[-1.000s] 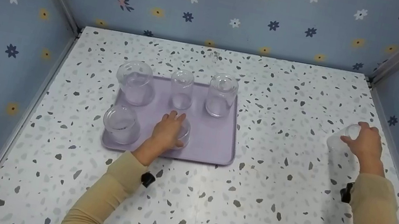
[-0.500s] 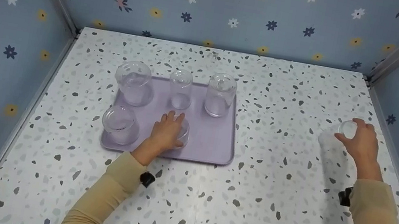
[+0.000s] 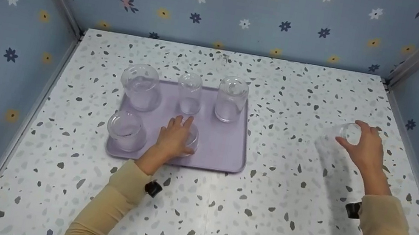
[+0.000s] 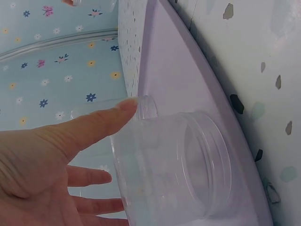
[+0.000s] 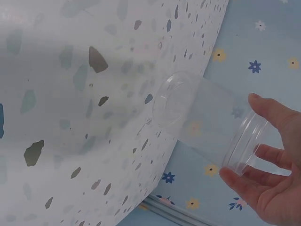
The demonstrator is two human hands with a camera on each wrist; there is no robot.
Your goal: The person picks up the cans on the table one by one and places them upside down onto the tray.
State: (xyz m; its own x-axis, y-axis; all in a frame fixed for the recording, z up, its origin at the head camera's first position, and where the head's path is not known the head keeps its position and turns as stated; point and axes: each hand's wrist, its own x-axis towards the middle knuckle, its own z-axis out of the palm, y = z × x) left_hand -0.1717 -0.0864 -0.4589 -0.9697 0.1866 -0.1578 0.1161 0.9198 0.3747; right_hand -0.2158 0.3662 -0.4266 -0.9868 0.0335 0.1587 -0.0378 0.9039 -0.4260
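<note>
In the head view my left hand (image 3: pixel 174 139) is over a clear jar (image 3: pixel 192 142) on the lilac tray (image 3: pixel 220 154), thumb on one side and fingers on the other. The left wrist view shows this jar (image 4: pixel 164 165) standing with its threaded mouth on the tray. At the right, my right hand (image 3: pixel 364 149) grips another clear jar (image 3: pixel 351 134) by its threaded rim. That jar (image 5: pixel 207 117) is tilted in the right wrist view, its base pointing away from the hand, above the speckled table.
On the tray, a wide jar (image 3: pixel 141 86), a slim jar (image 3: pixel 189 94) and a tall jar (image 3: pixel 231 100) form the back row. A squat jar (image 3: pixel 125 133) stands front left. Flowered panels (image 3: pixel 228 9) border the speckled table (image 3: pixel 267 231).
My right hand has moved left with its jar, away from the right panel. My left hand stays at the jar on the tray.
</note>
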